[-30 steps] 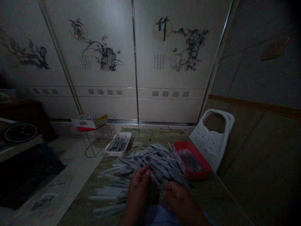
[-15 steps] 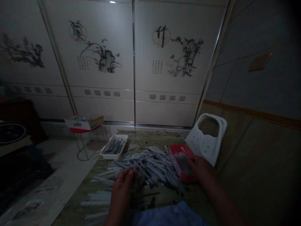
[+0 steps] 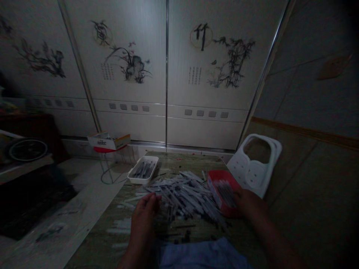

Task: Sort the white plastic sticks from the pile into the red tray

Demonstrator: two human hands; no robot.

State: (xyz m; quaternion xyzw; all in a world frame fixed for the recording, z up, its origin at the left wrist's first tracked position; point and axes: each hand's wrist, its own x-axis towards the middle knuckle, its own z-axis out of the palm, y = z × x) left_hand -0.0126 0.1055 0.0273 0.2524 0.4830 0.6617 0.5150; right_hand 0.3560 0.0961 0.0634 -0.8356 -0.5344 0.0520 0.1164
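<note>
the left hand (image 3: pixel 144 215) lies low and centre in the frame, on the near edge of a loose pile of thin pale sticks (image 3: pixel 182 194) spread across the middle of the surface (image 3: pixel 193 160). its fingers curl down onto the sticks, but whether they pinch one cannot be told in this dim light. the right hand (image 3: pixel 248 203) sits right of centre against the near end of a red tray (image 3: pixel 214 190) that holds darker sticks. its fingers are lost in shadow, so their grip cannot be told. a white tray (image 3: pixel 137 181) with more sticks sits at the pile's far left. the trays seem set on either side so each is in reach of one hand. both forearms and a blue cloth (image 3: pixel 202 254) are cut off by the bottom edge.
</note>
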